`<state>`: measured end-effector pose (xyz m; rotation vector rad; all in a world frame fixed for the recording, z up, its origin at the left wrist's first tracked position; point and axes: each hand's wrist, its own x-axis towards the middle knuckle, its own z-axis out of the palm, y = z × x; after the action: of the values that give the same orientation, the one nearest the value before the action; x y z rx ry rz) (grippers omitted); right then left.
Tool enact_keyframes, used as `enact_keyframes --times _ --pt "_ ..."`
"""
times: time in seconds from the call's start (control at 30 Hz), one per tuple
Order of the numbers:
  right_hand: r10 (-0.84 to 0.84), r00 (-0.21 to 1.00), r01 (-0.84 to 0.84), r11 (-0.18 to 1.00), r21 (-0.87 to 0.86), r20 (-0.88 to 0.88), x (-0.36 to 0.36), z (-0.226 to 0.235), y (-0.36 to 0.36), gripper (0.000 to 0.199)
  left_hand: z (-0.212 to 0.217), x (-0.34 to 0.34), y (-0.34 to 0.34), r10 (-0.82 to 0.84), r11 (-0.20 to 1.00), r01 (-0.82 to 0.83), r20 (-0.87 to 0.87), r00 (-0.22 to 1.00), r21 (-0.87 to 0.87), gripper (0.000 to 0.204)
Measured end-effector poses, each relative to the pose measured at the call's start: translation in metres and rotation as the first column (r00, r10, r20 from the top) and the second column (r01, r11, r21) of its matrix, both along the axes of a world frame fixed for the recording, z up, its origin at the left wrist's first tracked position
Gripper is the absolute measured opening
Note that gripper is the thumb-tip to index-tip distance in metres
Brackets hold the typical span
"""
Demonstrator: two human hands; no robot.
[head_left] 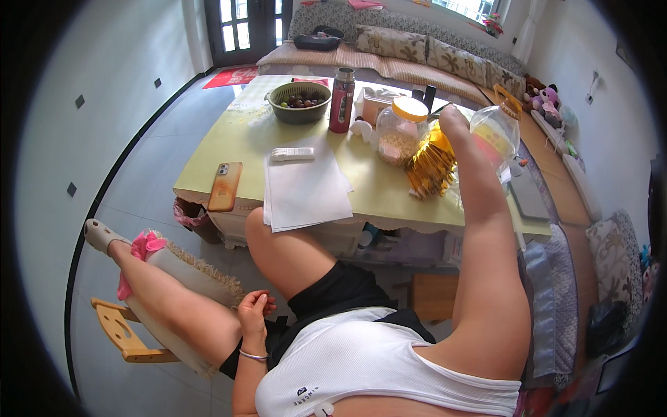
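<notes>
My left hand (258, 306) rests by my left thigh, its fingers curled in and nothing visible in them; a silver bangle circles the wrist. My right arm stretches far over the table, and my right hand (455, 118) is beside a clear jar (397, 139) with a yellow lid and grainy contents. Just below that hand spreads a bunch of shiny gold foil strips (432, 165). The fingers of my right hand are mostly hidden, so whether they grip anything is unclear. Right of it stands a clear plastic container (496, 135) with an orange handle.
On the table (208, 156) are white paper sheets (309, 187), a white remote-like device (292, 154), a phone (225, 186), a basket (272, 111) of grapes, a red thermos (341, 101), a tissue box (375, 108) and a grey laptop-like slab (529, 197). A wooden chair (128, 332) is at lower left.
</notes>
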<state>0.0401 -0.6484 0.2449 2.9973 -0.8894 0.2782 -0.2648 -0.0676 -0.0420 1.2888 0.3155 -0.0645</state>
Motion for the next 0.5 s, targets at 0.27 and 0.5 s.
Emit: enact_keyframes --times 0.27,0.5 --pt "0.088 0.974 -0.124 0.978 -0.167 -0.208 -0.009 -0.019 0.022 0.028 0.001 0.0 -0.008 -0.082 0.994 0.084 -0.023 0.996 0.069 0.015" --pt "0.391 0.919 -0.33 0.843 -0.424 0.062 -0.067 0.008 0.107 0.015 -0.003 0.014 0.009 0.053 0.986 -0.07 0.112 0.992 0.153 0.012"
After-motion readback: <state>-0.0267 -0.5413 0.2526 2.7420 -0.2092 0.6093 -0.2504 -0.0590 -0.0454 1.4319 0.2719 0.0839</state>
